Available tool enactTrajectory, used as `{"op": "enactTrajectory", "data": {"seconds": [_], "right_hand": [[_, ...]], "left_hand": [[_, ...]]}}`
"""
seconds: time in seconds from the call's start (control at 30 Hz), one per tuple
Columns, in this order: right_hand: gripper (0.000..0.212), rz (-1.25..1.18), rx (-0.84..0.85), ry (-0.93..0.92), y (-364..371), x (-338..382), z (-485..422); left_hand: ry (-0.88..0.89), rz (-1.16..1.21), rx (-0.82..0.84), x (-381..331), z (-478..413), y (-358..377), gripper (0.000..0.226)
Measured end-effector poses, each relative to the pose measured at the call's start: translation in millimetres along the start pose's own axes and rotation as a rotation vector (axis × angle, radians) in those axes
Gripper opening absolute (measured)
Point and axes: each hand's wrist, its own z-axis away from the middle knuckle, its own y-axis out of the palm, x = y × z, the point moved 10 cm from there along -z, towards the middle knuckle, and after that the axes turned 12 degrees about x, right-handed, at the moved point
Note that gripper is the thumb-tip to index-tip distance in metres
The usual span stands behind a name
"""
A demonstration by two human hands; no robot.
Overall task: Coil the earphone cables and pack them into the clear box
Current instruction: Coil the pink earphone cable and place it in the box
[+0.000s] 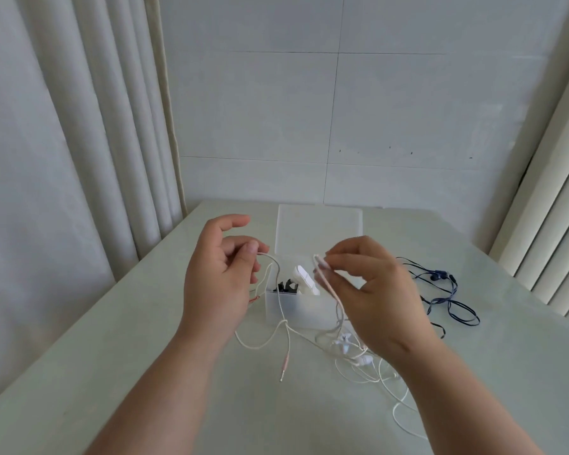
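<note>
Mid-frame, the left hand (220, 277) and right hand (368, 284) each pinch a bend of the pale pink earphone cable (280, 307) between thumb and fingertips, its slack hanging down-frame to the plug (284, 366) near the left hand, with the clear box (296, 315) open just behind.

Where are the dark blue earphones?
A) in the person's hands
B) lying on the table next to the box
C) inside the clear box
B: the dark blue earphones lie loose on the table right of the clear box; the left hand and right hand pinch a pale pink cable instead.
</note>
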Motion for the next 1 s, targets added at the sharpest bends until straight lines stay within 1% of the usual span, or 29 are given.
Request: {"op": "enactTrajectory", "data": {"seconds": [0.1, 0.17, 0.27, 0.4, 0.53, 0.6, 0.63, 0.7, 0.73, 0.83, 0.87, 0.9, 1.0], "right_hand": [[0.008, 0.063, 0.187, -0.011, 28.5, 0.2, -1.3], [0.011, 0.090, 0.280, -0.002, 44.7, -1.2, -0.4], [0.015, 0.096, 0.347, -0.002, 58.1, -0.3, 0.5], [0.017, 0.079, 0.374, -0.022, 66.4, -0.1, -0.7], [0.014, -0.016, 0.334, -0.056, 63.3, 1.8, -0.6], [0.009, -0.041, 0.287, -0.060, 58.9, 2.4, -0.5], [0.007, -0.062, 0.242, -0.048, 54.4, 0.7, -1.0], [0.005, -0.114, 0.132, -0.031, 42.5, -2.6, -2.0], [0.006, -0.127, 0.088, -0.028, 37.1, -3.6, -2.2], [0.012, -0.090, 0.000, -0.039, 22.6, 0.3, -0.6], [0.014, -0.064, -0.025, -0.047, 18.1, 2.6, 0.4], [0.015, -0.029, -0.048, -0.051, 14.2, 4.2, 1.3], [0.012, 0.113, -0.078, -0.026, 9.6, 4.2, 1.5]], "left_hand": [[0.005, -0.009, 0.015, -2.1, 1.0, 3.2, 0.032], [0.002, 0.000, 0.031, -2.8, 1.7, 5.8, 0.032], [0.008, 0.000, 0.061, -5.2, 2.6, 10.5, 0.031], [0.008, 0.012, 0.087, -6.4, 3.0, 15.9, 0.031], [0.011, 0.019, 0.109, -7.2, 2.4, 17.8, 0.031], [0.008, 0.033, 0.110, -6.6, 2.3, 18.2, 0.029], [0.003, 0.064, 0.107, -5.6, 2.8, 18.0, 0.025], [-0.004, 0.146, 0.121, -2.6, 3.5, 17.3, 0.007], [-0.010, 0.172, 0.152, -1.8, 3.5, 19.1, 0.012], [-0.045, 0.140, 0.331, 2.8, 4.7, 33.5, 0.054], [-0.060, 0.120, 0.396, 3.1, 6.1, 40.2, 0.062], [-0.078, 0.109, 0.448, 4.0, 7.9, 45.5, 0.063], [-0.155, 0.110, 0.521, 8.9, 12.1, 54.7, 0.052]]}}
